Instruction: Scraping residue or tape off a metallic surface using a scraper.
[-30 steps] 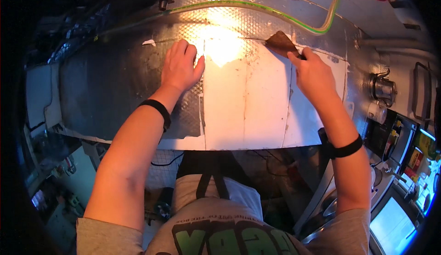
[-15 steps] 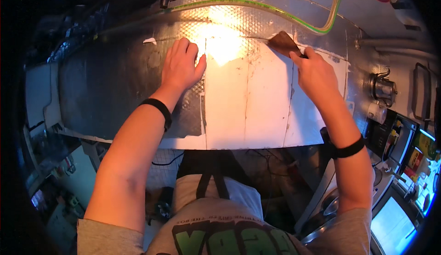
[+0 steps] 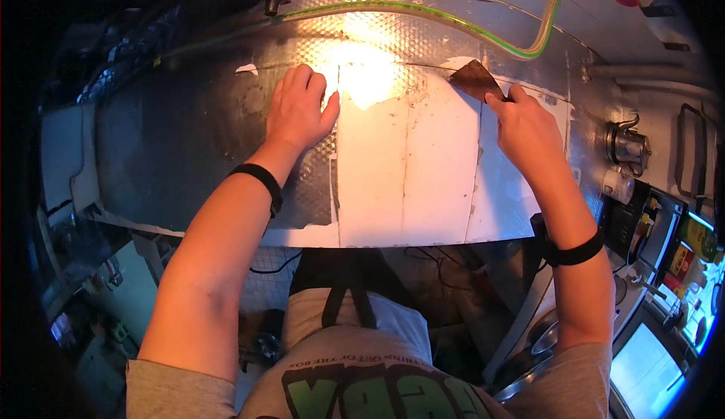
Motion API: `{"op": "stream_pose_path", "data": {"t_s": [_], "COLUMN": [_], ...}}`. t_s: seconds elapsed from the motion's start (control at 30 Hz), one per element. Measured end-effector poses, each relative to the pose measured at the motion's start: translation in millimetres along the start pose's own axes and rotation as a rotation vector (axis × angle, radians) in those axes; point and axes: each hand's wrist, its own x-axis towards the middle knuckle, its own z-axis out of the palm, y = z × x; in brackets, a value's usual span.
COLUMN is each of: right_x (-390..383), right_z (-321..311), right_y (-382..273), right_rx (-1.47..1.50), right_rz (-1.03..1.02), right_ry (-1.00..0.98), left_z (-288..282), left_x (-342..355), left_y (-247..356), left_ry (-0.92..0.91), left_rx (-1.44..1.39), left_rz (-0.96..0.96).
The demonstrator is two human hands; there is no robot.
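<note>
Dressed in a grey T-shirt (image 3: pixel 332 340), with black wristbands (image 3: pixel 578 253) on. Spreading the thumb of the left hand (image 3: pixel 302 109) away from loosely curled fingers (cannot tell whether pressing down), at the torn border between dark sheet (image 3: pixel 174 154) and white panels (image 3: pixel 370 170). To the right, gripping a scraper (image 3: pixel 477 82) in the right hand (image 3: pixel 532 123), brown blade slanted over the panels' far end, beside a pale flap (image 3: pixel 456 63). Extending beyond, over patterned foil (image 3: pixel 313 49), to a green-striped hose (image 3: pixel 547 22).
</note>
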Motion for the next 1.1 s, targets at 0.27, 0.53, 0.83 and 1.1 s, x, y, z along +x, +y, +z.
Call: {"op": "stream_pose_path", "data": {"t_s": [0.27, 0.53, 0.83, 1.1], "right_x": [-3, 2, 4, 9], "right_z": [2, 2, 3, 0], "right_y": [-11, -14, -9, -7], "right_rx": [-0.024, -0.023, 0.005, 0.000], "right_rz": [0.002, 0.009, -0.003, 0.009], "right_ry": [0.030, -0.017, -0.001, -0.040], "left_z": [2, 1, 1, 0], "left_x": [0, 0, 0, 0], "left_y": [-3, -1, -2, -1], "left_ry": [0.004, 0.019, 0.001, 0.029], "left_rx": [0.006, 0.035, -0.009, 0.009], "left_rz": [0.004, 0.010, -0.003, 0.025]}}
